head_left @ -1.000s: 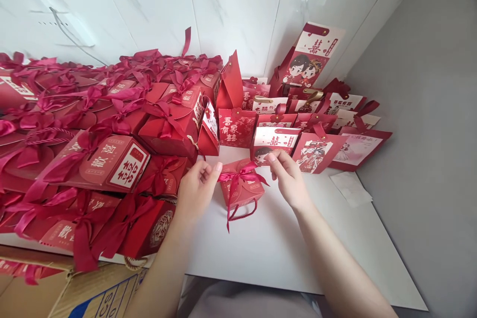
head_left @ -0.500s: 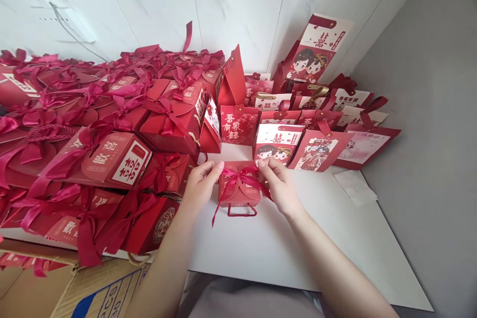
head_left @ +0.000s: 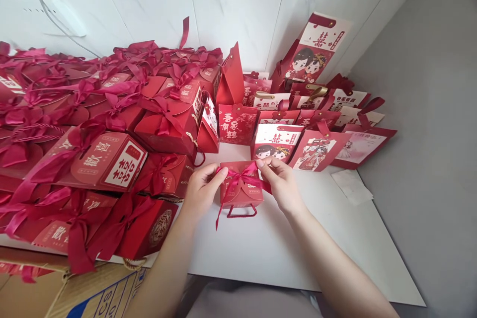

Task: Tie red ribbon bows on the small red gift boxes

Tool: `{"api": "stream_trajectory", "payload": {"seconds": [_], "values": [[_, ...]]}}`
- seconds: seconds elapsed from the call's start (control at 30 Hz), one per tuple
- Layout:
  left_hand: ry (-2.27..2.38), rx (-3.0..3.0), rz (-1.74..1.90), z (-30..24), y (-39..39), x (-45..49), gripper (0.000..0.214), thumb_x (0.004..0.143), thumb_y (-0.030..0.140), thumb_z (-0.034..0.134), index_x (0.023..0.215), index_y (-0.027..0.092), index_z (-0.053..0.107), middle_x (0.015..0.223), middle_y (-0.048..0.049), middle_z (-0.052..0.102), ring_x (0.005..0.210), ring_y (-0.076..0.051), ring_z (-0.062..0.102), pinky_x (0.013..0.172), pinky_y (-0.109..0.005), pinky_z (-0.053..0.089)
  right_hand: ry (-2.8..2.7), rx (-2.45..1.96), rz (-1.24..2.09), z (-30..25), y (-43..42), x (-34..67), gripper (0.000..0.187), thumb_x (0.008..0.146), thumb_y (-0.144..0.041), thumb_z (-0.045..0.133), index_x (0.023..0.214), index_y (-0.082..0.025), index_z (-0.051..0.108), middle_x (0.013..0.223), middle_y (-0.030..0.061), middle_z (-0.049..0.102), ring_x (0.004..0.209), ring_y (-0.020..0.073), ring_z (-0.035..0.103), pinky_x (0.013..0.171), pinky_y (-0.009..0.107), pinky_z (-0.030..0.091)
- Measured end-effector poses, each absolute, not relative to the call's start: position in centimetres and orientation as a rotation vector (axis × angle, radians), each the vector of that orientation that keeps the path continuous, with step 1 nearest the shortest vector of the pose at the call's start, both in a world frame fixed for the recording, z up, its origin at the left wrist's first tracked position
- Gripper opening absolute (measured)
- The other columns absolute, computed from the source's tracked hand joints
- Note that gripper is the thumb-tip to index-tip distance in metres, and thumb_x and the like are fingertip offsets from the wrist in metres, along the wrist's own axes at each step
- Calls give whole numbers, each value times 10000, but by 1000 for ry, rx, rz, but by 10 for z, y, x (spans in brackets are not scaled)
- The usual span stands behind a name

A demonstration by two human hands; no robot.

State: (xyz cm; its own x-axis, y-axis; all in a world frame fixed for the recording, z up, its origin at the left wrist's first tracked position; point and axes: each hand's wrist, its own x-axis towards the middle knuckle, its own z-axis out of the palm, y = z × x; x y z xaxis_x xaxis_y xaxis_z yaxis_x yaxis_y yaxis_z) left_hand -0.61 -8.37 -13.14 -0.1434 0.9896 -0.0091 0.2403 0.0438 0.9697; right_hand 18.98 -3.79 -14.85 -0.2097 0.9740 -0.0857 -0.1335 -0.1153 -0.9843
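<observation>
A small red gift box [head_left: 242, 198] rests on the white tabletop, its curved flaps closed and a red cord handle [head_left: 242, 214] lying at its near side. Across its top is a red ribbon [head_left: 244, 177] tied in a bow. At the box's left, my left hand [head_left: 203, 186] pinches one loop of the ribbon between thumb and forefinger. On the other side my right hand [head_left: 278, 181] pinches the opposite loop in the same way. One ribbon tail hangs down over the box's near left corner.
Many red boxes with ribbon bows [head_left: 112, 154] are piled on the left. Red and white paper gift bags [head_left: 278, 141] stand behind the box, against the tiled wall. A white paper slip [head_left: 352, 186] lies at the right. An open cardboard carton [head_left: 100, 288] sits below the table's left front.
Both hands keep their pinch on the bow, with only slight shifts. The left hand has moved a little to the right. The view has turned slightly.
</observation>
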Motion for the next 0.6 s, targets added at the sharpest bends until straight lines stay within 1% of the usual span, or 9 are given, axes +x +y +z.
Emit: {"api": "stream_trajectory", "payload": {"seconds": [0.07, 0.17, 0.27, 0.4, 0.53, 0.6], "values": [[1498, 1307, 1173, -132, -84, -6, 414, 932, 436, 601, 660, 171, 435, 663, 33, 419, 654, -108, 400, 617, -232, 332, -1220, -1071, 1492, -148, -39, 190, 372, 879, -564, 683, 766, -217, 612, 663, -32, 503, 577, 108, 415, 541, 238, 369], [1472, 1317, 1161, -134, -85, -6, 386, 938, 432, 596, 686, 170, 471, 681, 29, 452, 673, -113, 417, 627, -235, 341, -1284, -1070, 1461, -148, -39, 190, 382, 861, -564, 705, 757, -213, 595, 737, -5, 580, 653, 131, 501, 598, 250, 427], [1465, 1320, 1168, -135, -85, -6, 399, 940, 429, 594, 674, 171, 445, 671, 30, 425, 660, -111, 396, 616, -240, 329, -1268, -1085, 1447, -149, -40, 189, 374, 842, -563, 725, 779, -219, 592, 785, 11, 635, 678, 149, 546, 614, 264, 462], [1473, 1341, 1173, -133, -83, -5, 414, 944, 428, 583, 660, 175, 420, 653, 31, 397, 641, -110, 372, 598, -248, 303, -1160, -1076, 1531, -149, -39, 189, 357, 850, -569, 714, 826, -234, 592, 743, -11, 625, 621, 136, 524, 566, 251, 447], [1463, 1354, 1159, -134, -79, -2, 418, 960, 434, 544, 660, 179, 406, 647, 30, 386, 640, -113, 368, 604, -251, 300, -1184, -1099, 1433, -152, -38, 190, 355, 860, -551, 707, 779, -218, 615, 752, -4, 599, 619, 126, 497, 553, 246, 437], [1474, 1351, 1162, -136, -77, -2, 427, 959, 434, 541, 657, 184, 371, 648, 34, 358, 634, -112, 349, 599, -253, 289, -1183, -1110, 1397, -153, -38, 190, 348, 872, -544, 697, 786, -217, 613, 768, -3, 595, 627, 125, 497, 555, 247, 441]]}}
